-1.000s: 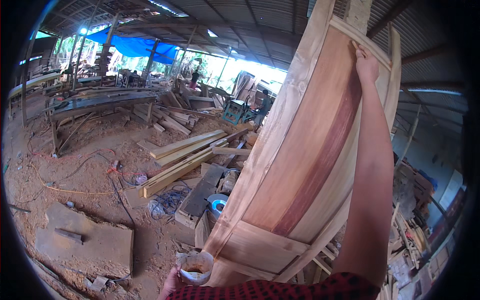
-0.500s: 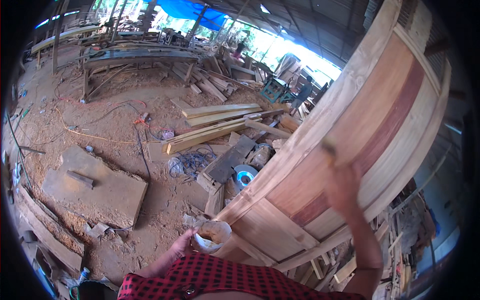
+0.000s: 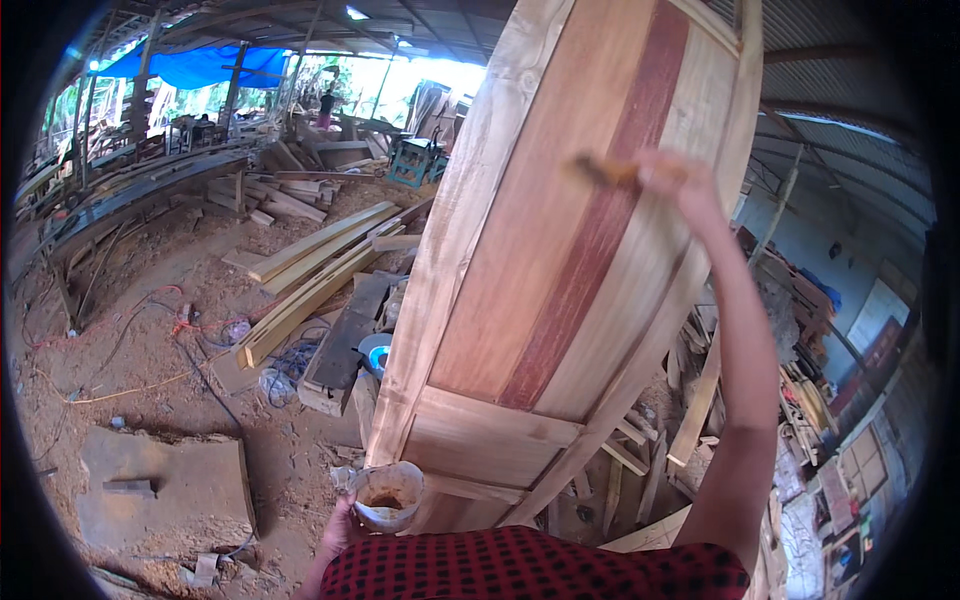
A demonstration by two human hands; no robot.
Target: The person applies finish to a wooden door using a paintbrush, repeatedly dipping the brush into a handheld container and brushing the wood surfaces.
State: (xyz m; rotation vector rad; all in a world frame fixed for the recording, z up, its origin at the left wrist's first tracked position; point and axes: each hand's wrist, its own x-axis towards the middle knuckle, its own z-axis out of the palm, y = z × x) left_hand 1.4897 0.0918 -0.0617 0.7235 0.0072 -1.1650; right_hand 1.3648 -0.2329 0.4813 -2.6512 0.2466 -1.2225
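Note:
A tall wooden door [image 3: 520,250] with a pale frame leans in front of me; its panel has brown, dark red and light strips. My right hand [image 3: 680,185] is closed round the handle of a paintbrush [image 3: 605,171], whose dark bristles are at the upper part of the panel. Blur hides whether they touch the wood. Low down, my left hand [image 3: 343,525] grips a whitish plastic tub [image 3: 390,497] by its side, next to the door's lower left edge. Some brown stuff lies inside the tub.
Sawn planks [image 3: 318,280] and a blue-and-white round container [image 3: 376,353] lie left of the door. A broad wooden slab [image 3: 170,490] rests on the dirt floor with cables [image 3: 130,385] beyond it. Offcuts [image 3: 700,400] are piled at the right. Another person [image 3: 326,105] stands far back.
My view has turned right, so the door stands more upright and central. My right hand has raised the brush higher up the panel. The tub stays in my left hand.

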